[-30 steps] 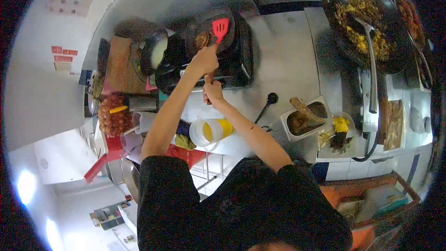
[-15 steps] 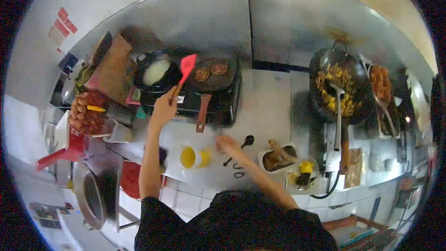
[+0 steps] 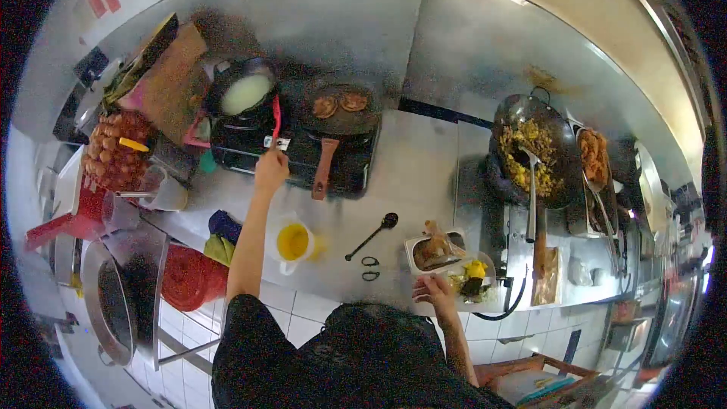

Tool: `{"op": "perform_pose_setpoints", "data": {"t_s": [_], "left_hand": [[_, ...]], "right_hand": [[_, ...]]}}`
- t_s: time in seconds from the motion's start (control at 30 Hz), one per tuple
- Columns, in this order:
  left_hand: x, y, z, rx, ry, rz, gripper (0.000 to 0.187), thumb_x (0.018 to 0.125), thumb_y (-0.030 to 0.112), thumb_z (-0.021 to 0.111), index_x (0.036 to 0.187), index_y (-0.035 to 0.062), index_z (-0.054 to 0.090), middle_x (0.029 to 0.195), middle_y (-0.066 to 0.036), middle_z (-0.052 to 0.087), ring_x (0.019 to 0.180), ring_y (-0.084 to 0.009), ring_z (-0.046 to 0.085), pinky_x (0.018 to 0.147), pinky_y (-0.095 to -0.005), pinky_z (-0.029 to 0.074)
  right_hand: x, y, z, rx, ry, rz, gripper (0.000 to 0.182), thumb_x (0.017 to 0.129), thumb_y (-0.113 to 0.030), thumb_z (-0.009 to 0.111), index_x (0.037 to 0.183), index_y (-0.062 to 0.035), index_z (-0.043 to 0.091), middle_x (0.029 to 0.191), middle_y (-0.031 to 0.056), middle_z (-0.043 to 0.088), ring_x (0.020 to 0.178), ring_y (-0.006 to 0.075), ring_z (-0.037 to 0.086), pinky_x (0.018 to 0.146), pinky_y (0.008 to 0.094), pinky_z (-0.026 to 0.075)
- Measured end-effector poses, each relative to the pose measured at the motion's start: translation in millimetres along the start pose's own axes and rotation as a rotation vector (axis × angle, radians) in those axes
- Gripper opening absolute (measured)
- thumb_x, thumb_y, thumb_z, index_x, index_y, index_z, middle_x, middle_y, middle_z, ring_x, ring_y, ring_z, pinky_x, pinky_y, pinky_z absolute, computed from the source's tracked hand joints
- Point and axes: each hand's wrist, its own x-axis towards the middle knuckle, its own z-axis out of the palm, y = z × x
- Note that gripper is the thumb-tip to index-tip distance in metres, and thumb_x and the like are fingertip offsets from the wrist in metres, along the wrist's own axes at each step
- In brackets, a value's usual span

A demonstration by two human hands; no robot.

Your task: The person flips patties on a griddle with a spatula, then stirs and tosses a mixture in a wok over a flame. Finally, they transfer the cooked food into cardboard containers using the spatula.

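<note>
My left hand [image 3: 271,172] is closed round the handle of a red spatula [image 3: 276,115]. The spatula's head is edge-on beside a black pan of pale liquid [image 3: 248,94]. Right of it, a flat frying pan [image 3: 362,123] with a brown handle sits on the black stove [image 3: 250,153]; two browned patties [image 3: 353,101] lie in it. My right hand [image 3: 434,291], fingers apart and holding nothing I can see, is at the near side of a white tray [image 3: 413,259] with a plastic bag in it. A plate of scraps [image 3: 488,297] is just to its right.
A cup of yellow liquid [image 3: 292,242], a black spoon [image 3: 371,236] and black rings [image 3: 370,261] are on the counter. Eggs [image 3: 110,155] are piled at left. At right stand a wok of yellow food [image 3: 564,193] and a tray of orange-brown food [image 3: 594,155].
My left hand has lowered and turned the red spatula, bringing its head down and left. My right hand has moved from near the frying pan's handle rightward and nearer me, to the white tray.
</note>
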Motion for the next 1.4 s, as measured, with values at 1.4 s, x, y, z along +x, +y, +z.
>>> {"op": "perform_pose_setpoints", "data": {"t_s": [1.4], "left_hand": [[-19, 52, 31, -1.109, -0.81, -0.458, 0.042, 0.09, 0.048, 0.053, 0.1, 0.0069, 0.058, 0.083, -0.006, 0.065, 0.063, -0.0185, 0.062, 0.056, -0.0344, 0.051]], "right_hand": [[-42, 5, -24, 0.014, 0.266, -0.029, 0.029, 0.094, -0.029, 0.052, 0.103, -0.002, 0.056, 0.084, 0.0103, 0.063, 0.069, 0.0175, 0.064, 0.056, 0.026, 0.048]]}}
